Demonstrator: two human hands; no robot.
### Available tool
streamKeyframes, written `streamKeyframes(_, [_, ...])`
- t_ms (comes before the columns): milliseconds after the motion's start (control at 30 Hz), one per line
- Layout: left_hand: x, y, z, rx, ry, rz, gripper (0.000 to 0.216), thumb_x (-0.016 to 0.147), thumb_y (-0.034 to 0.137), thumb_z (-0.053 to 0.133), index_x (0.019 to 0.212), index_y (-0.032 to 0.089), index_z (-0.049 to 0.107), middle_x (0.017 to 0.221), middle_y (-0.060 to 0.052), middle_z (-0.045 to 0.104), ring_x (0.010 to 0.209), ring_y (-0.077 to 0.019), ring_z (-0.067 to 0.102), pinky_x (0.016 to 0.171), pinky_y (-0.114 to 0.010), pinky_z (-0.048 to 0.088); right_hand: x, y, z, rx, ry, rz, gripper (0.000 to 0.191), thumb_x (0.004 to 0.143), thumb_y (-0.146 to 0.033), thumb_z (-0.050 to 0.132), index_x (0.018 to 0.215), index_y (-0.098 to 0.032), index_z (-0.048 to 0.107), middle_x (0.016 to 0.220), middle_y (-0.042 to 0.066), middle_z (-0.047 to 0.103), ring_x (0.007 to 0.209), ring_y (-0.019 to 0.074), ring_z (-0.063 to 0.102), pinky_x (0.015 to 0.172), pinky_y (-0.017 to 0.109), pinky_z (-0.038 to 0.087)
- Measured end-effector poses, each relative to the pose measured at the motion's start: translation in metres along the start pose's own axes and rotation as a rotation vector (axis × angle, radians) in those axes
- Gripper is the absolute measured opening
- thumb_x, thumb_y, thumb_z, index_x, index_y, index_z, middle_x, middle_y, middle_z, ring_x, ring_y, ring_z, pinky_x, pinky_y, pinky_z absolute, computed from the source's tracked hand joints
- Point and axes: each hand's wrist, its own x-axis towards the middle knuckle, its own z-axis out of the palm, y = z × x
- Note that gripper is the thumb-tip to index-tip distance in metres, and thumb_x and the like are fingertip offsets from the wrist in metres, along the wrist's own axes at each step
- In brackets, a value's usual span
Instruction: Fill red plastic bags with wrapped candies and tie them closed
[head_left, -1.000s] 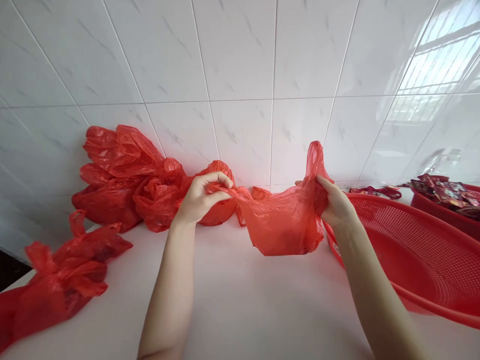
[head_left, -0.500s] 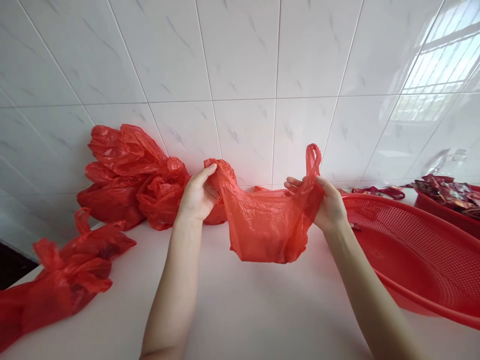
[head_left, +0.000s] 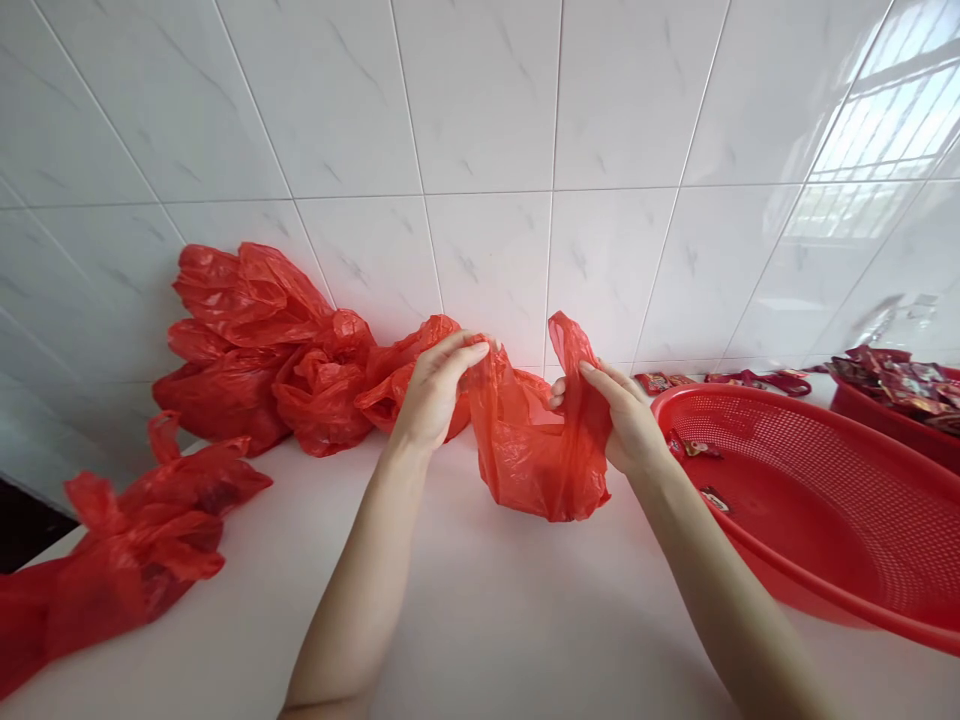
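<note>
A red plastic bag hangs between my two hands over the white table, its handles up. My left hand pinches the left handle between thumb and fingers. On the other side, my right hand is closed on the right handle, whose loop stands up above my thumb. The bag's mouth sags between the handles, and what lies inside cannot be made out. Behind my left hand, another red bag rests against the wall.
Several filled red bags are piled at the left by the tiled wall, with knotted ones nearer. A red perforated basket at the right holds a few small packets. Behind it, a second red basket is heaped with wrapped packets.
My hands have come closer together, the left moving right and the right moving slightly left. The bag between them is narrower and its mouth sags more.
</note>
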Motion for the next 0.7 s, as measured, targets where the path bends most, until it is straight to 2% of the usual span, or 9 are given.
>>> streamKeyframes(67, [-0.004,0.001,0.005,0.04,-0.021,0.029,0.018,0.08,0.038,0.067,0.075,0.021,0.07,0.082,-0.002,0.067,0.081,-0.0178,0.063,0.07,-0.027,0.051,-0.003,0.001,0.003,-0.024,-0.014,-0.025,0.023,0.085,-0.042,0.071,0.075,-0.023,0.061,0.072,0.0,0.067,0.066,0.0159,0.06,0.066,0.029,0.05])
streamKeyframes(133, [-0.008,0.001,0.009,0.08,-0.051,0.023,0.023,0.083,0.043,0.067,0.075,0.021,0.068,0.071,0.0,0.061,0.069,-0.0149,0.059,0.065,-0.026,0.049,-0.005,0.001,0.005,-0.054,-0.028,-0.046,0.026,0.085,-0.043,0.071,0.073,-0.023,0.06,0.067,-0.001,0.064,0.061,0.014,0.056,0.063,0.027,0.048])
streamKeyframes(233, [-0.014,0.0,0.017,0.15,-0.063,-0.007,0.028,0.084,0.049,0.071,0.093,0.023,0.069,0.061,0.004,0.054,0.059,-0.0134,0.055,0.062,-0.026,0.047,-0.008,0.002,0.008,-0.111,-0.071,-0.064,0.029,0.085,-0.045,0.072,0.072,-0.022,0.058,0.061,-0.003,0.059,0.057,0.0122,0.051,0.059,0.025,0.044])
streamKeyframes(300, [-0.017,-0.001,0.021,0.204,-0.05,-0.032,0.039,0.082,0.052,0.074,0.109,0.024,0.068,0.066,0.002,0.06,0.064,-0.0152,0.06,0.065,-0.027,0.049,-0.011,0.002,0.01,-0.144,-0.111,-0.076,0.028,0.086,-0.045,0.072,0.075,-0.022,0.06,0.06,-0.004,0.058,0.057,0.012,0.051,0.059,0.025,0.043])
streamKeyframes(367, [-0.019,-0.002,0.024,0.239,-0.015,-0.044,0.045,0.08,0.053,0.075,0.114,0.024,0.068,0.079,-0.001,0.066,0.071,-0.0168,0.064,0.069,-0.028,0.051,-0.013,0.002,0.011,-0.171,-0.142,-0.089,0.027,0.088,-0.044,0.071,0.077,-0.022,0.061,0.06,-0.003,0.058,0.058,0.0121,0.052,0.059,0.025,0.043])
streamKeyframes(433, [-0.018,-0.003,0.024,0.249,0.015,-0.047,0.04,0.08,0.053,0.075,0.107,0.023,0.07,0.083,-0.001,0.067,0.073,-0.0162,0.063,0.071,-0.028,0.051,-0.015,0.001,0.013,-0.176,-0.169,-0.09,0.025,0.088,-0.042,0.071,0.078,-0.021,0.063,0.062,-0.003,0.06,0.06,0.0119,0.054,0.06,0.024,0.044])
streamKeyframes(500, [-0.016,-0.002,0.022,0.239,-0.014,-0.048,0.031,0.082,0.052,0.073,0.09,0.022,0.071,0.071,0.001,0.06,0.065,-0.0138,0.057,0.066,-0.027,0.047,-0.017,-0.001,0.013,-0.172,-0.201,-0.066,0.023,0.089,-0.041,0.071,0.08,-0.021,0.066,0.066,-0.002,0.063,0.061,0.0119,0.057,0.059,0.024,0.046])
streamKeyframes(567, [-0.014,0.001,0.019,0.216,-0.06,-0.038,0.033,0.083,0.051,0.072,0.072,0.021,0.067,0.059,0.003,0.047,0.055,-0.0115,0.046,0.055,-0.026,0.04,-0.017,-0.002,0.011,-0.177,-0.234,-0.019,0.022,0.089,-0.042,0.07,0.083,-0.021,0.068,0.072,-0.001,0.067,0.064,0.013,0.061,0.061,0.024,0.049])
streamKeyframes(700, [-0.015,0.006,0.014,0.148,-0.056,-0.002,0.036,0.081,0.05,0.074,0.065,0.021,0.059,0.056,0.005,0.037,0.05,-0.0099,0.035,0.047,-0.026,0.028,-0.016,-0.006,0.006,-0.216,-0.313,0.063,0.024,0.09,-0.046,0.068,0.091,-0.022,0.072,0.089,0.003,0.075,0.078,0.0177,0.069,0.069,0.027,0.054])
